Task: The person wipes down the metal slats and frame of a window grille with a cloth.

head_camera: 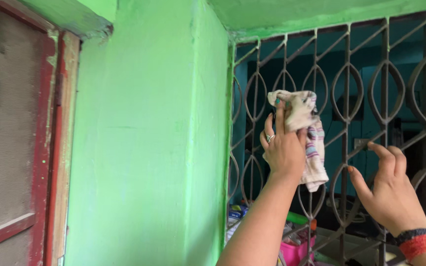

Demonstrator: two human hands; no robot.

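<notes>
Two hands are raised against a dark metal window grille [346, 123] with leaf-shaped ironwork, which fills the right half of the frame. The left hand [284, 148], near the centre of the frame, is closed around a crumpled pale rag with pink and purple stripes [306, 133]; the fingers pinch the upper bunch of cloth against the bars while the loose end hangs down behind the wrist. Held that high and pressed flat to the metal, the rag appears placed so the cloth meets the bar surface directly. A ring shows on one finger.

The right hand [390, 192], at the lower right of the frame, holds nothing: its fingers are half curled and hooked loosely towards a bar of the grille, seemingly as a brace, though whether they actually touch the metal is hard to tell. Red and black bangles [422, 241] circle that wrist.

A bright green painted wall [149, 148] fills the middle left, and a red-framed mesh door [20, 148] stands at the far left. Through the grille, low in the frame, sits a clutter of pink and green plastic items [297, 246], too indistinct to identify.
</notes>
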